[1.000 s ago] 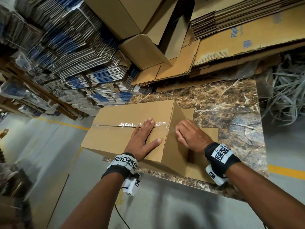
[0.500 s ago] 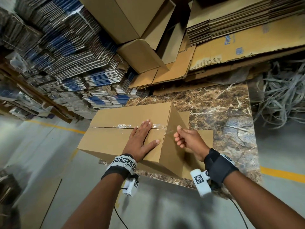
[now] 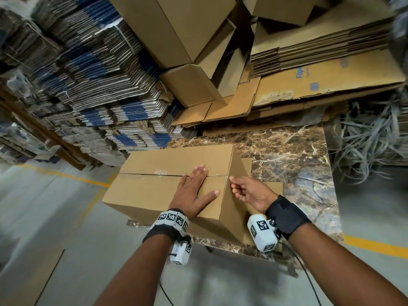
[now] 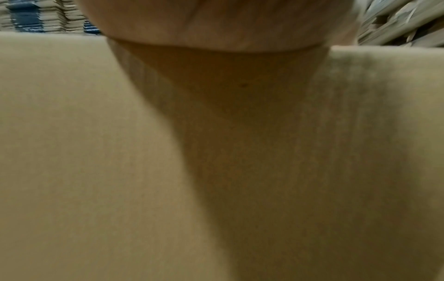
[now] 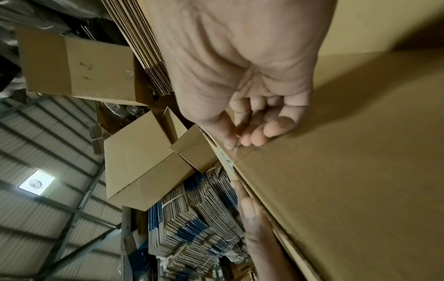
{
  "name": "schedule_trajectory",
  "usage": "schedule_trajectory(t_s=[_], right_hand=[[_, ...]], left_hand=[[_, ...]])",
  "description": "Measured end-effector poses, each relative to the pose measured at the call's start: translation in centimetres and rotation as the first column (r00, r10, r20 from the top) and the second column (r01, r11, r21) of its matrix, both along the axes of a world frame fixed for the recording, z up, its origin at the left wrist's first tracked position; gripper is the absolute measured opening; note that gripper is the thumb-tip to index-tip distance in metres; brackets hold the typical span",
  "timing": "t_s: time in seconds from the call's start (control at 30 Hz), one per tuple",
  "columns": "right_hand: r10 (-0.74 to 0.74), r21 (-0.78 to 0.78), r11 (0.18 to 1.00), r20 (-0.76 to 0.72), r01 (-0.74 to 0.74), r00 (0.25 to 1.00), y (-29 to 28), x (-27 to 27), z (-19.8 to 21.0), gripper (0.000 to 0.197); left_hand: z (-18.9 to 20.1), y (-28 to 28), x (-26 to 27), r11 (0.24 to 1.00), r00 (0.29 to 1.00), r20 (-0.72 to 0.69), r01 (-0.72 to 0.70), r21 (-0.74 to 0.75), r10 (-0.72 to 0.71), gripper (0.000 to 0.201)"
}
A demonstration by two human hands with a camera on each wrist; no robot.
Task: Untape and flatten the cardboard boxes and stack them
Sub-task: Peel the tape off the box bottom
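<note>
A closed brown cardboard box (image 3: 154, 191) lies on the marble table (image 3: 287, 155), with clear tape (image 3: 162, 172) along its top seam. My left hand (image 3: 194, 188) presses flat on the box top across the seam; in the left wrist view only the palm (image 4: 216, 19) and the box (image 4: 72, 133) show. My right hand (image 3: 240, 187) is at the box's right top edge, fingers curled. In the right wrist view its thumb and fingers (image 5: 236, 138) pinch the loose end of the tape (image 5: 240, 152) at the box corner.
A flat cardboard sheet (image 3: 271, 188) lies under the box. Tall stacks of flattened boxes (image 3: 88, 85) stand at the left, assembled boxes (image 3: 176, 29) and flat sheets (image 3: 320, 51) behind. A tangle of strapping (image 3: 371, 138) lies at the right. Grey floor surrounds the table.
My right hand has turned from knuckles-up on the box's end face to a pinch at the top edge. The left hand stays flat on the box.
</note>
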State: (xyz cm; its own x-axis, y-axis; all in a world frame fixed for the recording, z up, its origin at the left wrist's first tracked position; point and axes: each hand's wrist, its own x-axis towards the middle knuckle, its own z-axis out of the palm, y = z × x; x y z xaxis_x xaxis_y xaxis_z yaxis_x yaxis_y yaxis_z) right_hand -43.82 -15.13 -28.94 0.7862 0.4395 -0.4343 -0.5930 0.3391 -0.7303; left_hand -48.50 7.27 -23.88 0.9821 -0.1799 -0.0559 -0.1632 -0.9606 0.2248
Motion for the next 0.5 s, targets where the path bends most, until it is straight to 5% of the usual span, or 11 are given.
schedule_trajectory(t_s=[0.23,0.37,0.5], right_hand=[[-0.250,0.031,0.968,0.163,0.248,0.954,-1.2,-0.5,0.8,0.012],[-0.284,-0.173,0.916,0.360,0.363,0.889,-4.0,0.4,2.3,0.017],[-0.335,-0.306,0.822,0.421,0.480,0.843,-5.4,0.2,2.6,0.022]], left_hand=[[0.2,-4.3,0.3,0.996,0.996,-0.006,-0.089,0.003,0.089,0.094],[-0.2,-7.5,1.3,0.991,0.992,-0.016,-0.129,-0.025,0.129,0.083],[-0.3,-8.4,1.9,0.942,0.985,0.008,-0.165,-0.292,0.175,0.063]])
